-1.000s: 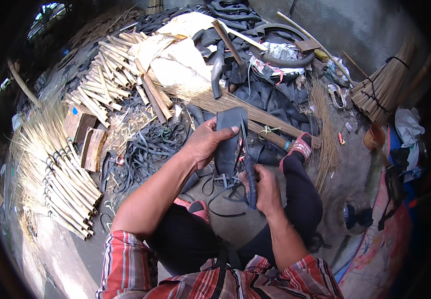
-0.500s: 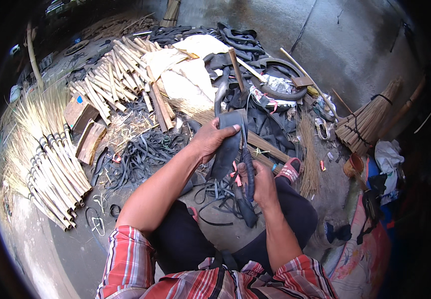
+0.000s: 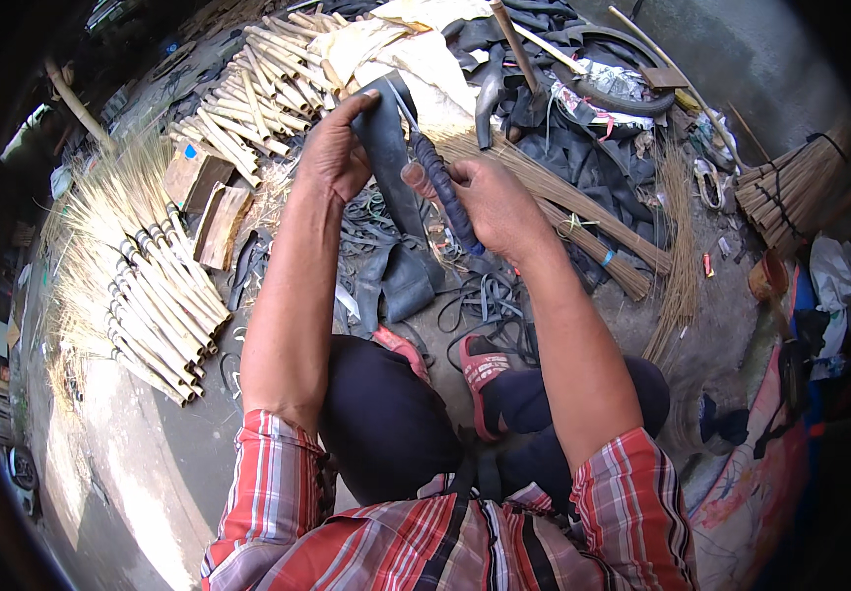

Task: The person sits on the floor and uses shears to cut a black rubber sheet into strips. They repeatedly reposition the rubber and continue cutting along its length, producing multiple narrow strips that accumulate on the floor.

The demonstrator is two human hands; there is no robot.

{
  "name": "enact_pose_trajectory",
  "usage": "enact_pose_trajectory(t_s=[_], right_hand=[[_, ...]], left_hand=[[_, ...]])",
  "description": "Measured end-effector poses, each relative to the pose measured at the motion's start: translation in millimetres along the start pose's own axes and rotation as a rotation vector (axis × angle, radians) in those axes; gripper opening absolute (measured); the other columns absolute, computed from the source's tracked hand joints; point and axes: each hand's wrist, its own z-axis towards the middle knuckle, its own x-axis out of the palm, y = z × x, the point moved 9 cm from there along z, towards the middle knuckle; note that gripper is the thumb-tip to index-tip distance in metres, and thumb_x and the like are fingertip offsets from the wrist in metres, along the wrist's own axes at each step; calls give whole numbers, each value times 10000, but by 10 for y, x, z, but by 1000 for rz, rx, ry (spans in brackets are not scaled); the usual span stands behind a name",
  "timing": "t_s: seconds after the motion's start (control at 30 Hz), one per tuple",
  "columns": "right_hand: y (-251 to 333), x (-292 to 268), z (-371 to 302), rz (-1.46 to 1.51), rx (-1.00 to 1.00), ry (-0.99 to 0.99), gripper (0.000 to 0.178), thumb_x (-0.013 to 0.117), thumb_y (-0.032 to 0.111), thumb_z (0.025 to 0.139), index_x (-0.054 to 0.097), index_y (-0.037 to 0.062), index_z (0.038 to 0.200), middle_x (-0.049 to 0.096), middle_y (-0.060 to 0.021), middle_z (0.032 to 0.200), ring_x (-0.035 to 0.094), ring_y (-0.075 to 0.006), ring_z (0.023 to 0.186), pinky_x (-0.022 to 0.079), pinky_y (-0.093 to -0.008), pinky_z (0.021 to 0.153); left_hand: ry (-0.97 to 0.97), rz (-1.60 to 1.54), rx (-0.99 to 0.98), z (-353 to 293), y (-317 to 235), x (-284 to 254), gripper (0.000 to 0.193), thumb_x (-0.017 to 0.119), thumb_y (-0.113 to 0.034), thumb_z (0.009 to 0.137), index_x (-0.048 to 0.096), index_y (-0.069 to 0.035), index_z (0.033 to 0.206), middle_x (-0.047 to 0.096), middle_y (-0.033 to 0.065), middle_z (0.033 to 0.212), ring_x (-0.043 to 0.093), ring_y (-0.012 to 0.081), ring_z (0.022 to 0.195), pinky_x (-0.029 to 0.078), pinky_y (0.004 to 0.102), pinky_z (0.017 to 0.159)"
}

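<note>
Left hand (image 3: 332, 153) pinching dark rubber sheet (image 3: 391, 167) above red sandals (image 3: 480, 374), right hand (image 3: 494, 202) clenched on blue-wrapped shears (image 3: 435, 177) biting its top edge; cut seemingly just begun, most length still whole.

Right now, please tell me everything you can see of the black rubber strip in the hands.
The black rubber strip looks like a flat, matte piece of cut inner tube. The left hand holds its upper end, and it hangs down to a folded end on the ground. The right hand holds dark-handled scissors at its right edge.
</note>
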Motion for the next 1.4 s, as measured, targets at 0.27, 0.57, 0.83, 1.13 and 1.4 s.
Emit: enact_pose_trajectory(t_s=[0.27, 0.57, 0.83, 1.13, 1.4], right_hand=[[-114, 516, 434, 69, -22, 203, 816, 708, 763, 846, 703, -53, 870, 670, -190, 715, 667, -333, 713, 522, -439, 707], [-134, 1330, 832, 229, -61, 401, 535, 814, 546, 894, 689, 27, 938, 610, 20, 716, 539, -75, 630, 429, -270, 572], [141, 1510, 800, 145, -178, 340, 616, 820, 578, 870, 710, -23, 947, 670, -54, 756, 580, -144, 685, 484, -333, 660], [346, 1495, 600, 56, -223, 318, 545, 839, 485, 873, 723, -37, 979, 723, -150, 778, 655, -215, 674, 502, -388, 668], [410, 1542, 611, -15, -271, 221, 710, 766, 663, 852, 656, -31, 960, 704, -253, 835, 702, -457, 827, 525, -506, 730]], left_hand=[[-68, 69, 58, 108, -136, -513, 255, 733, -139, 946, 644, -23, 1155, 730, 85, 1048, 730, 196, 906, 623, 390, 864], [-307, 173, 131, -186, -369, -1091, 377, 746, -70, 946, 569, -18, 1274, 701, 94, 1126, 723, 191, 949, 626, 356, 881], [-389, 249, 183, -487, -543, -1222, 406, 748, -78, 930, 583, 10, 1290, 704, 102, 1087, 712, 178, 861, 615, 325, 783], [-372, 147, 218, -662, -734, -1359, 469, 757, -104, 926, 553, -14, 1338, 696, 86, 1138, 705, 196, 925, 608, 342, 845], [-346, 205, 214, -745, -462, -1440, 580, 742, -36, 919, 484, -48, 1437, 660, 81, 1216, 696, 192, 1038, 605, 366, 916]])
